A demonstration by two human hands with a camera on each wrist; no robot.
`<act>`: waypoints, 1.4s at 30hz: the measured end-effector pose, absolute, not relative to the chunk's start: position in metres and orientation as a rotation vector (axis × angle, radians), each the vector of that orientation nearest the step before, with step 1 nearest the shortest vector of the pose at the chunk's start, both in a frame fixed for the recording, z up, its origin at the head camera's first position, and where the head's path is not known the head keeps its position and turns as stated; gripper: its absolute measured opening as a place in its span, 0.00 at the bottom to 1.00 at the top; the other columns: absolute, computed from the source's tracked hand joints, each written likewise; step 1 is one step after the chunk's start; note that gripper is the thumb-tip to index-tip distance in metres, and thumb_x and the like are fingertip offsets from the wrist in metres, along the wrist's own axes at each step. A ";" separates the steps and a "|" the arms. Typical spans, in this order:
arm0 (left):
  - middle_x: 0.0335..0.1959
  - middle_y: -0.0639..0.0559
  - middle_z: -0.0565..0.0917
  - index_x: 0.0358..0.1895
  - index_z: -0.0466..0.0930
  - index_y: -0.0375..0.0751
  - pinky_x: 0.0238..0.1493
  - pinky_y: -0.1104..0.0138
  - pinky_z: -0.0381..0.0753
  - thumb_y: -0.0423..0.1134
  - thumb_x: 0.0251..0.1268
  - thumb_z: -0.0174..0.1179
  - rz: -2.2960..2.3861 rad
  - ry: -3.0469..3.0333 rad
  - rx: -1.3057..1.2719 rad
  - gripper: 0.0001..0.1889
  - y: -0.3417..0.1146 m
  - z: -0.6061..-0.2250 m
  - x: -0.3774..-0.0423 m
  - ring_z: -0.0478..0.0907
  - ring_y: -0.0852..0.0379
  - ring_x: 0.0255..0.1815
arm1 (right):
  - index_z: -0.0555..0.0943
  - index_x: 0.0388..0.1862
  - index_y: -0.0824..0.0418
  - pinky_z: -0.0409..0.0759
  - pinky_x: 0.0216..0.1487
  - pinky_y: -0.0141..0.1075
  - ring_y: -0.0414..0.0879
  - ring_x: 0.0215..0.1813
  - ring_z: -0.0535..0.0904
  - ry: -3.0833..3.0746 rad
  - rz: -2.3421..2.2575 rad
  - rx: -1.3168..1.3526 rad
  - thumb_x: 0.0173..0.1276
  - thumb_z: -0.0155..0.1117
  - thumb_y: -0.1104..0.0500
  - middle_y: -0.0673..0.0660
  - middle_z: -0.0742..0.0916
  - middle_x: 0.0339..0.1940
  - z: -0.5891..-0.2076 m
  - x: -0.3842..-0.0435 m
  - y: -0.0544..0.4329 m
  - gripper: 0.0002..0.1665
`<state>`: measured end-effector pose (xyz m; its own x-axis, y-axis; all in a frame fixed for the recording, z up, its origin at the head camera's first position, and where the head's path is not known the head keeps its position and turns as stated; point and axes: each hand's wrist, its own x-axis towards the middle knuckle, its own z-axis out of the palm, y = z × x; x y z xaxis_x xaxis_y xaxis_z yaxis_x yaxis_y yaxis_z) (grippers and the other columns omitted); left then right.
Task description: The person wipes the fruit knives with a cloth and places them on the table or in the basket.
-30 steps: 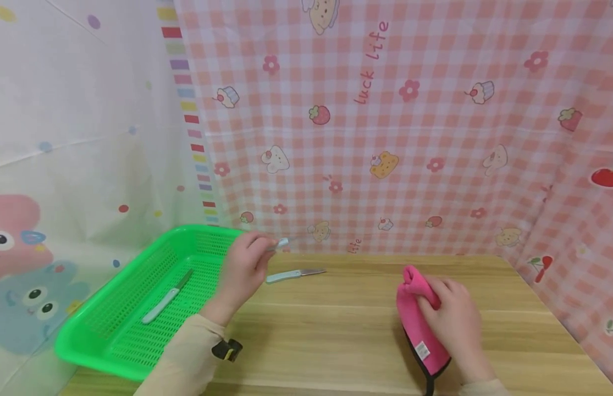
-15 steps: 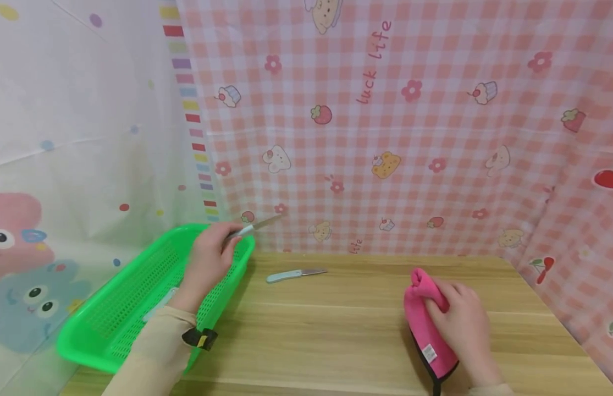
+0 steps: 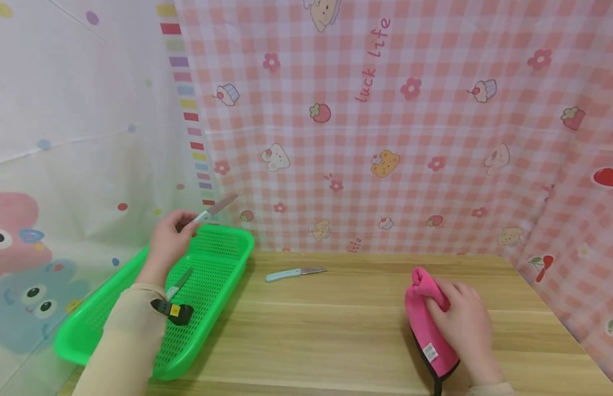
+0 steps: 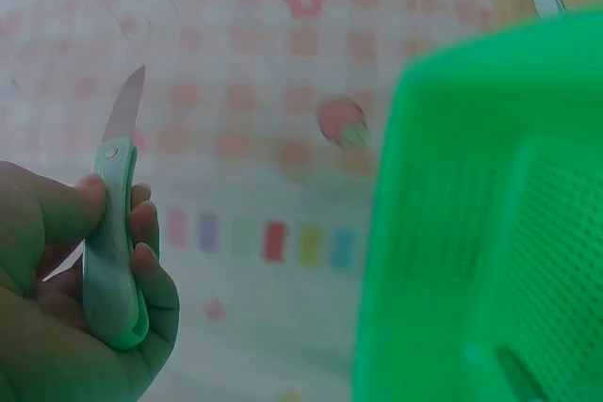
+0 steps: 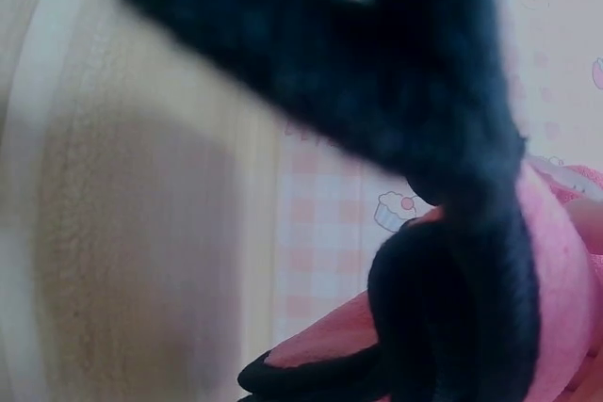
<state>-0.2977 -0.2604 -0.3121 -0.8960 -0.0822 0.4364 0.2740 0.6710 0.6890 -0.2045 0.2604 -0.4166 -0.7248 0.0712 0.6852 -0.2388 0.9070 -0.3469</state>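
In the head view my left hand (image 3: 170, 242) is over the back of the green plastic basket (image 3: 249, 245). It holds a small folding knife (image 4: 113, 270) by its pale blue handle, blade out and tilted up toward the back wall. A second such knife (image 3: 184, 279) lies in the basket, partly hidden behind my wrist. On the table just right of the basket rests a third knife (image 3: 286, 275), also unfolded. My right hand (image 3: 467, 327) grips a folded pink cloth article (image 3: 424, 324) with black trim, a black strap and a white label.
The wooden table (image 3: 336, 330) ends at a pink checked curtain (image 3: 355, 137) behind. A white patterned curtain (image 3: 88, 121) stands close along the basket's left side. A black band (image 3: 175, 312) is around my left wrist.
My left hand has carried its knife leftward from beside the other knife on the table to over the basket, and the blade now points further up. The right hand has shifted slightly right with the pink cloth.
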 end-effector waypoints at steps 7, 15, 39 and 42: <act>0.45 0.32 0.81 0.54 0.75 0.26 0.36 0.64 0.76 0.35 0.76 0.51 -1.179 -2.570 -0.017 0.14 -0.289 -0.342 -0.309 0.80 0.40 0.43 | 0.85 0.49 0.62 0.75 0.35 0.58 0.64 0.41 0.78 -2.334 0.541 0.122 0.51 0.77 0.63 0.66 0.85 0.38 -0.416 -0.205 0.260 0.23; 0.41 0.33 0.81 0.49 0.76 0.24 0.36 0.55 0.79 0.33 0.74 0.52 -1.071 -2.754 -0.030 0.12 -0.321 -0.377 -0.313 0.80 0.40 0.38 | 0.84 0.49 0.63 0.75 0.36 0.58 0.64 0.43 0.78 -2.351 0.545 0.120 0.51 0.76 0.63 0.67 0.85 0.39 -0.415 -0.205 0.259 0.23; 0.31 0.40 0.79 0.42 0.77 0.23 0.34 0.54 0.78 0.32 0.70 0.54 -1.061 -3.026 0.116 0.11 -0.344 -0.411 -0.308 0.75 0.46 0.34 | 0.85 0.49 0.65 0.75 0.36 0.57 0.63 0.42 0.78 -2.358 0.535 0.129 0.51 0.77 0.63 0.66 0.85 0.39 -0.415 -0.204 0.259 0.24; 0.30 0.41 0.78 0.40 0.78 0.24 0.33 0.55 0.76 0.31 0.68 0.54 -1.031 -3.034 0.109 0.10 -0.344 -0.413 -0.308 0.73 0.46 0.32 | 0.85 0.48 0.65 0.75 0.37 0.57 0.64 0.42 0.78 -2.356 0.537 0.130 0.51 0.77 0.63 0.66 0.85 0.39 -0.416 -0.205 0.260 0.24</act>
<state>-0.3077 -0.3441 -0.4128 -0.9956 -0.0437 -0.0827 -0.0850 0.7911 0.6057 -0.2048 0.2596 -0.4156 -0.7458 0.0550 0.6638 -0.2382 0.9087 -0.3429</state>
